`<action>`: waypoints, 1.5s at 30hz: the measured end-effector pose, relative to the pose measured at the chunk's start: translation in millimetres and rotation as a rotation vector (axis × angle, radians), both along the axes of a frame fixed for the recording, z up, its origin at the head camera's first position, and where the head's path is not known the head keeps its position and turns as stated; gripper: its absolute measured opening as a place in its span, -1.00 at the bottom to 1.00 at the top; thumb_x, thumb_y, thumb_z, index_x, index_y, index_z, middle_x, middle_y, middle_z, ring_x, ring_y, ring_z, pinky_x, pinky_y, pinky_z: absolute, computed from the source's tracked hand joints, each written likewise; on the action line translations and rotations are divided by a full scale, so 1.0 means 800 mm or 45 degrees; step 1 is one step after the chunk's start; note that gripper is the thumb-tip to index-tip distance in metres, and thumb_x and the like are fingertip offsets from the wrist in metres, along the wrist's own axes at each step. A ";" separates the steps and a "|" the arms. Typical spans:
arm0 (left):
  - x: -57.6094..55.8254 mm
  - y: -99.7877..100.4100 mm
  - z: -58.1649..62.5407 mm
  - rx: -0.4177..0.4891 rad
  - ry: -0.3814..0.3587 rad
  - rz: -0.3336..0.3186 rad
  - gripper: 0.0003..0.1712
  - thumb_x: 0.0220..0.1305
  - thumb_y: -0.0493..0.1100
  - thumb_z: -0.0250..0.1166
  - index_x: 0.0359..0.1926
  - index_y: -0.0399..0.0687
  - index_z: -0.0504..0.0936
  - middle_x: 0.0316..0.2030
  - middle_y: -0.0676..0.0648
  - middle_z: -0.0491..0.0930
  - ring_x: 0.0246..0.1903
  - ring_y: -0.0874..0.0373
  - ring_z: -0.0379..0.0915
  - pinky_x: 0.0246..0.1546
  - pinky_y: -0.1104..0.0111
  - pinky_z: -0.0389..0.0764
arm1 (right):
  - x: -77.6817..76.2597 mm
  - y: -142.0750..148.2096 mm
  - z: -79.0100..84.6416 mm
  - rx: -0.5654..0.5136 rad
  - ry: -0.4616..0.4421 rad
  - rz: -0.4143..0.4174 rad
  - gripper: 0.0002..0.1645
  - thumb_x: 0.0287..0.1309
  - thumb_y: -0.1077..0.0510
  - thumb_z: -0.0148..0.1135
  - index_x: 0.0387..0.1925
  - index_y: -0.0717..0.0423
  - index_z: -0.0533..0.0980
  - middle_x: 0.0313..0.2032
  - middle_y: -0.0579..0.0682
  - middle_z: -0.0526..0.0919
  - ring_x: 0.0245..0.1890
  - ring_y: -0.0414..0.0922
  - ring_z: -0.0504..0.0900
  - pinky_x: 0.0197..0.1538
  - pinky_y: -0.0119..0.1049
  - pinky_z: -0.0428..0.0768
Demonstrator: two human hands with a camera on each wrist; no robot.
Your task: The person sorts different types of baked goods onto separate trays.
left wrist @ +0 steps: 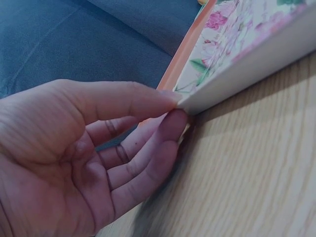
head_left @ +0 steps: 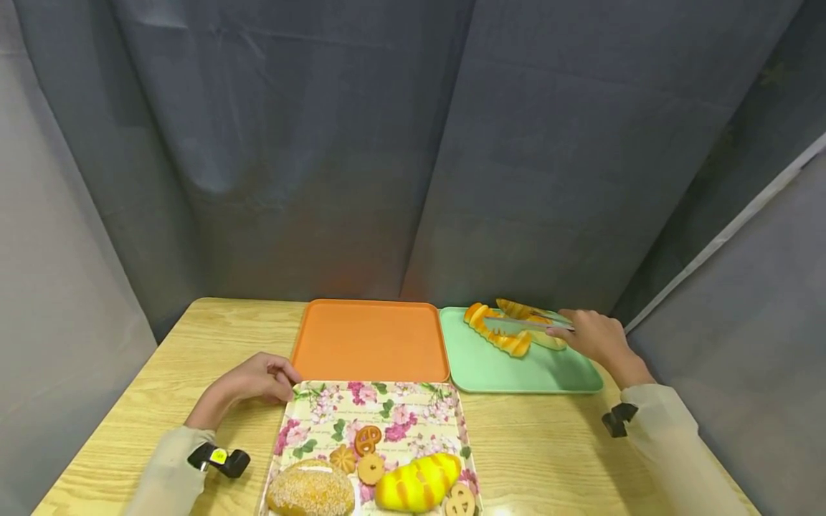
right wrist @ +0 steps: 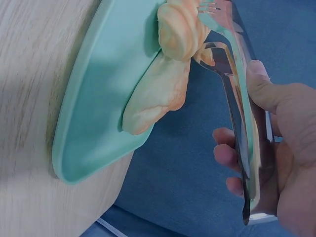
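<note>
My left hand (head_left: 258, 378) pinches the upper left corner of a floral tray (head_left: 323, 423); in the left wrist view the thumb (left wrist: 143, 101) lies against that corner, with curled fingers below. My right hand (head_left: 596, 337) grips metal serving tongs (right wrist: 237, 98) over the green tray (head_left: 516, 380). The tongs' two arms stand apart, their ends close to a curved orange-and-yellow croissant (head_left: 503, 342). A pale elongated bread (right wrist: 158, 94) lies on the green tray beside the croissant. Whether the tongs touch any bread I cannot tell.
An orange tray (head_left: 374, 340) sits left of the green one, behind the floral tray. The floral tray bears a sugared bun (head_left: 311, 489), a yellow striped bread (head_left: 418, 484) and several cookies (head_left: 371, 469). Grey curtains (head_left: 323, 179) hang behind the wooden table (head_left: 542, 451).
</note>
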State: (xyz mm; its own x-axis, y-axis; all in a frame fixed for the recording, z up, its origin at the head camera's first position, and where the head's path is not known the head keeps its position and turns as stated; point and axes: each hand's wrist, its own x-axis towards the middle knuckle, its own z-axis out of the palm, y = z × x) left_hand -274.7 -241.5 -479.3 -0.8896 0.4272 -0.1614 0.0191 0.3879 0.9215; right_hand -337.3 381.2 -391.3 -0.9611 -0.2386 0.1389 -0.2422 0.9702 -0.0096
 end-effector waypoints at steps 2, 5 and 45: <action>0.000 0.001 0.000 -0.004 0.003 0.001 -0.62 0.10 -0.36 0.43 -0.05 -0.46 0.63 -0.39 -0.07 0.69 -0.45 0.16 0.52 -0.36 0.32 0.61 | 0.000 -0.001 0.001 -0.015 -0.003 -0.012 -0.07 0.27 -0.41 0.19 0.28 0.29 0.51 -0.31 0.17 0.76 -0.55 -0.07 0.58 -0.60 -0.21 0.36; 0.000 0.002 0.001 -0.011 0.011 0.007 -0.63 0.10 -0.36 0.43 -0.05 -0.45 0.64 -0.39 -0.08 0.70 -0.45 0.16 0.53 -0.36 0.32 0.61 | 0.002 -0.003 0.002 -0.052 0.003 -0.029 -0.09 0.29 -0.40 0.18 0.30 0.27 0.50 -0.01 0.30 0.72 -0.34 0.09 0.71 -0.52 -0.12 0.48; 0.006 -0.004 0.008 -0.019 -0.001 0.020 -0.64 0.09 -0.38 0.42 -0.06 -0.45 0.64 -0.39 -0.10 0.66 -0.46 0.15 0.51 -0.34 0.30 0.61 | 0.183 -0.276 0.025 -0.389 -0.167 0.861 -0.38 0.20 -0.29 0.29 0.17 -0.07 0.64 -0.37 -0.29 0.64 -0.50 -0.45 0.39 -0.44 -0.52 0.38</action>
